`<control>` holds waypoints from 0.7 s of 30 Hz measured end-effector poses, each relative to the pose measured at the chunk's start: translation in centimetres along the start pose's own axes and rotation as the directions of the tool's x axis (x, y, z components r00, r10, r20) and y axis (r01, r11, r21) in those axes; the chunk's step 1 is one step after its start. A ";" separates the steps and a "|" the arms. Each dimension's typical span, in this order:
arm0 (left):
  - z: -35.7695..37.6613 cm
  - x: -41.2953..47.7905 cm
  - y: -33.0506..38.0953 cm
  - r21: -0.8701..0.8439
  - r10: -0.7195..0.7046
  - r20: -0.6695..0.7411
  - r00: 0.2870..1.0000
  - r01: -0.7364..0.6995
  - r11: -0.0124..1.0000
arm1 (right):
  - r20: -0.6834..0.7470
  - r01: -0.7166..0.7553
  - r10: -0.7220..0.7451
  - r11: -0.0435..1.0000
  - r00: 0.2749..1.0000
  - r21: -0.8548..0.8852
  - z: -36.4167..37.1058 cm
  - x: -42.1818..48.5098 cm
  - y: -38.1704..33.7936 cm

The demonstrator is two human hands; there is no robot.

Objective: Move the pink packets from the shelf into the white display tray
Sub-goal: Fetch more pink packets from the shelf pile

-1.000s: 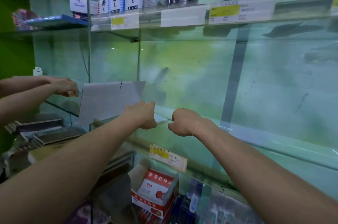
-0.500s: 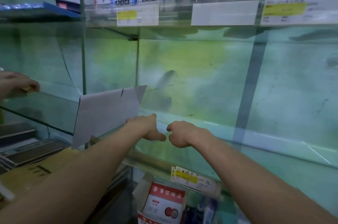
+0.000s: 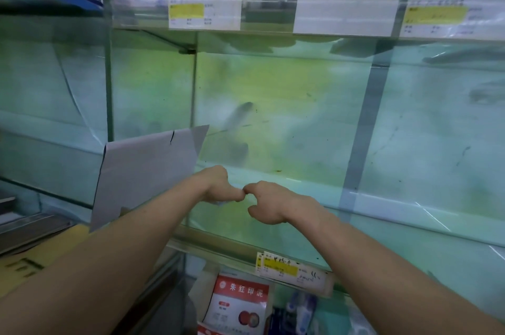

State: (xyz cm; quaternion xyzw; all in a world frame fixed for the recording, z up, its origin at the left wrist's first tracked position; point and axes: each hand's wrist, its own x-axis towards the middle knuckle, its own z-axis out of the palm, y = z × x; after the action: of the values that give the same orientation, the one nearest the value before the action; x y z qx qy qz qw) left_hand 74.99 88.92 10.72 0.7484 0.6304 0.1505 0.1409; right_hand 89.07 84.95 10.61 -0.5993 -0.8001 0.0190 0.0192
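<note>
Both arms are in over the glass shelf (image 3: 246,241); left grip (image 3: 216,187) and right grip (image 3: 269,204) sit side by side, thumb tips touching at the centre, fingers curled down and away from the camera; whether either grip is closed on anything I cannot tell, the knuckles hide it. No pink packets in sight on this level; if they are here, they are under those hands or out of view. Just left of the left grip stands a pale cardboard panel (image 3: 147,170), tilted, with a small slit near its top edge; it may be the back of the white display tray, but that I can't confirm.

The dangers, as I judge them: the left forearm crosses the panel's lower corner, so a sideways swing could topple it; smooth glass lets thin packets skate away from a pinch or slip off the front lip towards the red-and-white box (image 3: 237,304) below; the forearms pass close over the price label (image 3: 281,266) and a careless pull-back could snag it; and two grips this crowded may fumble each other.
</note>
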 end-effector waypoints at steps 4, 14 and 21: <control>-1.2 -1.3 0.8 -0.242 0.047 0.117 0.992 -0.017 0.970 | -0.137 -0.009 0.013 1.000 0.990 0.030 -0.9 -0.5 1.2; -2.0 -2.6 2.9 -0.706 0.242 0.285 0.927 0.033 0.707 | -0.232 -0.099 0.159 0.963 0.960 0.249 -3.5 -3.7 5.0; -0.3 -2.0 4.0 -0.680 0.163 0.163 0.973 -0.009 0.733 | -0.182 -0.130 0.225 0.896 0.957 0.425 -3.5 -5.8 6.8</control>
State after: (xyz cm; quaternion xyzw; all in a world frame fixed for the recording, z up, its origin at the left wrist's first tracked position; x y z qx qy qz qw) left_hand 78.18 86.25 12.50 0.6863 0.4789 0.2946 0.4613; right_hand 97.36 81.30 13.66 -0.6511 -0.7125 0.1188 0.2331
